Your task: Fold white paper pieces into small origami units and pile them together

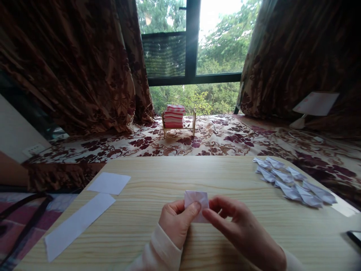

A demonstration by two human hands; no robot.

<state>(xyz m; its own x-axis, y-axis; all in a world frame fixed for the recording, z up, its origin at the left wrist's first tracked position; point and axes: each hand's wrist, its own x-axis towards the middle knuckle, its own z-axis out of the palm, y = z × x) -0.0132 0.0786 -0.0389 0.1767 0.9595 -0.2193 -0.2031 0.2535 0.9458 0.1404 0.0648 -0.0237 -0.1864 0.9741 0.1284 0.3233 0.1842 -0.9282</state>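
A small folded white paper [203, 196] is held up over the wooden table [149, 233], near its middle. My left hand [177, 222] pinches it, the thumb lying flat across its front and the fingers behind. On the paper's right edge, the thumb and index finger of my right hand [234, 222] close around it. Both hands are closed on this one piece. Its back side is hidden from me. Several folded paper pieces [284, 176] with pointed ends lie grouped at the far right of the table. To the left are flat white paper sheets [109, 183] and a long paper strip [80, 225].
Behind the table, a small wooden rack [194, 122] with stacked red-and-white cloths [174, 116] stands on a flowered ledge. A lamp [316, 105] is at the right by the curtain. A dark-edged device [355, 238] lies at the table's right edge.
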